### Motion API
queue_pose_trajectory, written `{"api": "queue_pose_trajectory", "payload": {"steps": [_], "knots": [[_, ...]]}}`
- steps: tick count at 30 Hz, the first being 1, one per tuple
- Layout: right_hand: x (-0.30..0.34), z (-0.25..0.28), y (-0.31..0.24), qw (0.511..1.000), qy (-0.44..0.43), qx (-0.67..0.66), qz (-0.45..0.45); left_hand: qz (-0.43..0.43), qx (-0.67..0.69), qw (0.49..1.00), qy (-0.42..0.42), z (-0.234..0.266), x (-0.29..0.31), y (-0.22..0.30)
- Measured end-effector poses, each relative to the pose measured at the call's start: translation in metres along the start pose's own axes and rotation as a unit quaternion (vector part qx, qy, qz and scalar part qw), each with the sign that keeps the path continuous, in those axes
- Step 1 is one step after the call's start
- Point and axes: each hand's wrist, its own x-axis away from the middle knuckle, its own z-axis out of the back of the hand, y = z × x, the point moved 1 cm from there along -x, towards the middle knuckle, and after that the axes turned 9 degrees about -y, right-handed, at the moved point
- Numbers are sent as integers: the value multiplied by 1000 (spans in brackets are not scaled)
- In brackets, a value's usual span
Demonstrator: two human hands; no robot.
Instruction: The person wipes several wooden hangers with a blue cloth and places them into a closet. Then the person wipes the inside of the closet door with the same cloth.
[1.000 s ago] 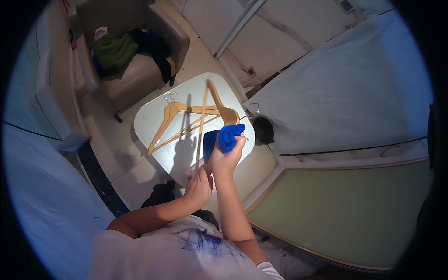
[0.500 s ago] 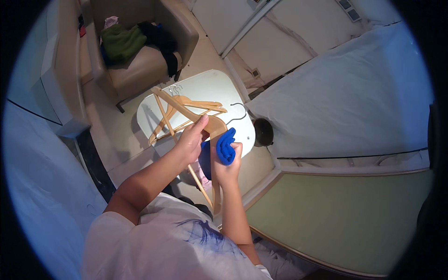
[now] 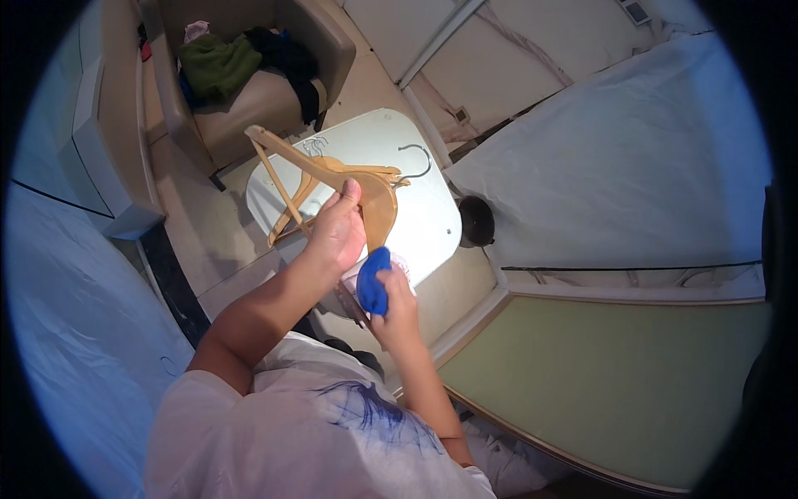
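Note:
A wooden clothes hanger (image 3: 378,208) with a metal hook is gripped near its middle by my left hand (image 3: 339,233), thumb on top. My right hand (image 3: 396,312) is closed around a folded blue cloth (image 3: 373,283) and presses it against the lower arm of that hanger. The cloth hides part of this arm. Beyond my hands, several more wooden hangers (image 3: 332,165) lie on a white table (image 3: 428,220) with rounded corners. Something pale pink (image 3: 402,264) shows behind the blue cloth, too covered to name.
A tan armchair (image 3: 237,125) at the back left holds a green garment (image 3: 218,65) and dark clothing (image 3: 283,62). Right of the table stands a dark round bin (image 3: 476,221). White sheeting (image 3: 598,166) covers the right side, above a pale green framed panel (image 3: 615,374).
The blue cloth in my right hand has slid down along the hanger's arm, toward me. The hanger has shifted slightly up and left and turned, with my left hand still on it.

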Motion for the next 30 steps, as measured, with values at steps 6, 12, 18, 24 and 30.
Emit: {"api": "queue_pose_trajectory", "payload": {"steps": [6,12,18,24,30], "knots": [[0,2,-4,999,39,16,20,16,35,999,9,-3,5,-6],[-18,16,-13,998,50,-24,-9,72,35,997,-6,-17,10,-13],[17,14,-22,998,-65,16,-20,-13,14,1000,-6,-3,-13,19],[46,-3,-19,998,-57,18,-35,-32,31,998,49,-5,-22,41],[40,-8,-11,999,-7,-8,-31,20,-108,994,2,-12,-1,5]]}}
